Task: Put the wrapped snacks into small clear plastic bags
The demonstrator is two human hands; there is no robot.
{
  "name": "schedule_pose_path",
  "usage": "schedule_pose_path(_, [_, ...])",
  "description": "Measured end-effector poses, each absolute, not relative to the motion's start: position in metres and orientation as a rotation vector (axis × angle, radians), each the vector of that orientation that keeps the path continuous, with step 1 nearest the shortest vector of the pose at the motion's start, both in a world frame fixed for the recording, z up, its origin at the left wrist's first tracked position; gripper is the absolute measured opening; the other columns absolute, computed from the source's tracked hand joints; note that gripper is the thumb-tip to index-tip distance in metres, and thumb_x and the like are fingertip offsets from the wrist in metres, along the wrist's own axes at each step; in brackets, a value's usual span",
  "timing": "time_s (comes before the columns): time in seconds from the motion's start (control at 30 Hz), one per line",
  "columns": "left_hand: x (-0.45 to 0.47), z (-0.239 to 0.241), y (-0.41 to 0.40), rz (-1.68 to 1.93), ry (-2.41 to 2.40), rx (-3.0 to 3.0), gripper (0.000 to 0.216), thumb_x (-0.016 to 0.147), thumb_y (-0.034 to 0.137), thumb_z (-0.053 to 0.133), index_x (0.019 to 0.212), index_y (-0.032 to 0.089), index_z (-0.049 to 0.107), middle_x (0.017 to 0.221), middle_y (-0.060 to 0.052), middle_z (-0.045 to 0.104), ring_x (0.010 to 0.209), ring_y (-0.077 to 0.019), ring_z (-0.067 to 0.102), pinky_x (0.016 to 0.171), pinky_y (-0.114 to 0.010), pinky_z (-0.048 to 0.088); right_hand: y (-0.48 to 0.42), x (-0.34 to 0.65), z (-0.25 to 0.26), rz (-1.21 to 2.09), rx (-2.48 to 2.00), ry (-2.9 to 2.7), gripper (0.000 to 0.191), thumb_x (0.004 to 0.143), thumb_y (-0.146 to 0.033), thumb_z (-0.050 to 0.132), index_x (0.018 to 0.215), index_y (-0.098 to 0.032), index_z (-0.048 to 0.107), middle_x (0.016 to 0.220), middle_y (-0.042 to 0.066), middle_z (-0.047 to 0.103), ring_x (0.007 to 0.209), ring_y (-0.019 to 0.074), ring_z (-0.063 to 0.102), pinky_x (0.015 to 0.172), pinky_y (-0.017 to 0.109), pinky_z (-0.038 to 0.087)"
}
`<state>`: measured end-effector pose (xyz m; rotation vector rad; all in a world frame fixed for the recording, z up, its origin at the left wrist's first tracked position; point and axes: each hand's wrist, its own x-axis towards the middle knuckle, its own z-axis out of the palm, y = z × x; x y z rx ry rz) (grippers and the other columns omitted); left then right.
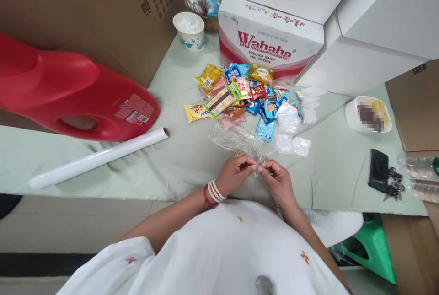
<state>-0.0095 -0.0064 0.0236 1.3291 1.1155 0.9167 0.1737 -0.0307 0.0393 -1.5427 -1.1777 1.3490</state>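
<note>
A clear plastic bag (pixel 236 138) lies on the table in front of me, its gathered end drawn toward my body. My left hand (pixel 237 174) pinches that end between thumb and forefinger. Close against it, my right hand (pixel 276 180) pinches the same end, the fingertips of both hands almost touching. Just beyond the bag is a heap of wrapped snacks (pixel 240 89) in blue, yellow, red and brown packets. Small clear-wrapped white packets (pixel 288 117) lie at its right side. What the fingertips cover is hidden.
A Wahaha carton (pixel 270 52) stands behind the snacks, a paper cup (pixel 190 34) to its left. On the left are a red jug (pixel 78 89) and a white roll (pixel 99 158). A white bowl (pixel 353 114), a black key case (pixel 378 169) and keys (pixel 394 185) sit right.
</note>
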Motion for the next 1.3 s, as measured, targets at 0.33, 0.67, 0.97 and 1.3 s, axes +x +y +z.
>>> schedule_pose_path(0.33, [-0.018,0.032,-0.017,1.070,1.382,1.465,0.051,0.074,0.030,0.074,0.122,0.021,0.057,0.126,-0.012,0.060,0.118,-0.0272,0.058,0.098,-0.042,0.050,-0.035,0.173,0.038,1.197,-1.551,-1.363,0.031,0.092,-0.050,0.069,0.080,-0.022,0.064,0.072,-0.001,0.053,0.064,0.0133,0.044,0.060,0.027,0.037])
schedule_pose_path(0.67, [-0.006,0.022,0.017,1.090,1.479,1.057,0.017,0.091,0.036,0.058,0.084,0.022,0.052,0.068,0.005,0.052,0.061,-0.0117,0.047,0.062,-0.025,0.042,-0.050,0.173,0.034,1.168,-1.573,-1.458,0.025,0.095,-0.048,0.066,0.099,-0.024,0.064,0.094,0.004,0.063,0.081,0.0182,0.057,0.072,0.031,0.048])
schedule_pose_path(0.97, [-0.020,0.012,-0.015,1.179,1.438,1.114,0.025,0.093,0.043,0.054,0.080,0.024,0.046,0.076,0.001,0.054,0.070,-0.0147,0.053,0.069,-0.028,0.048,-0.007,0.177,0.037,1.200,-1.561,-0.972,0.033,0.084,-0.053,0.075,0.091,-0.022,0.065,0.076,-0.002,0.058,0.067,0.0140,0.047,0.062,0.026,0.041])
schedule_pose_path(1.3, [-0.043,0.046,-0.024,1.087,1.640,1.769,0.076,0.080,0.038,0.072,0.147,0.019,0.043,0.149,-0.019,0.050,0.145,-0.0362,0.042,0.118,-0.055,0.036,-0.017,0.166,0.048,1.050,-1.432,-1.391,0.019,0.095,-0.043,0.067,0.091,-0.025,0.071,0.085,0.003,0.064,0.080,0.0193,0.058,0.075,0.032,0.046])
